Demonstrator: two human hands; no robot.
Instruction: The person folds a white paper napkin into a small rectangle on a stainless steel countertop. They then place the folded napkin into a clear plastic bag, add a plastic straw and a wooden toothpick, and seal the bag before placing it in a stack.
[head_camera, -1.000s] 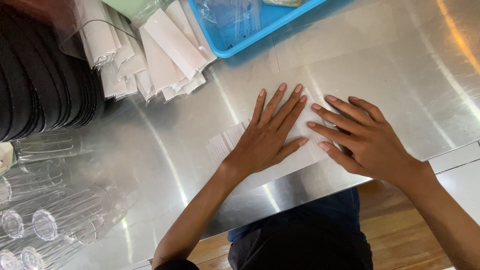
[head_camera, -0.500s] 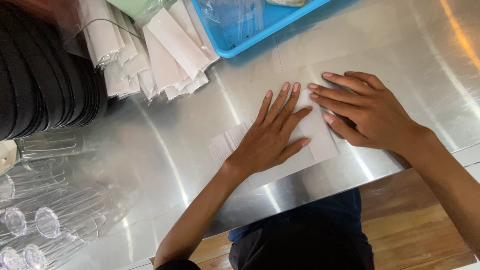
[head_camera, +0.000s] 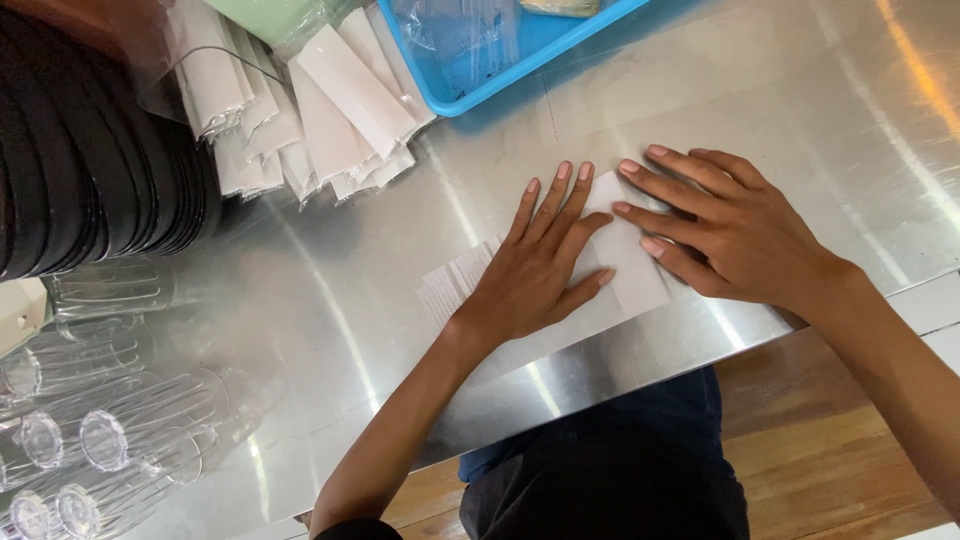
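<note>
Far to the left of my grip, clear plastic cups (head_camera: 110, 440) lie nested on their sides, ribbed and glossy, on the brushed steel bench (head_camera: 330, 300). Above them a stack of black round lids (head_camera: 90, 160) curves in tight matte ridges. Nearer, up and left of my left hand, folded white paper sleeves (head_camera: 310, 110) fan out in long flat strips, some under a clear film.

My left hand (head_camera: 535, 275) lies flat, fingers spread and straight, palm pressing on a thin white paper sheet (head_camera: 630, 270) that rests on the bench just inside its near edge. The sheet is smooth and rectangular, with faint grey print showing at the end left of my wrist. This grip is wide, holding nothing, only pinning the paper down.

Just right of it, my right hand (head_camera: 730, 235) rests with fingertips on the paper's right part, fingers long and slightly splayed, also wide and closed on nothing.

Above both hands sits a blue plastic tray (head_camera: 500, 85) with crinkled clear wrap inside.
</note>
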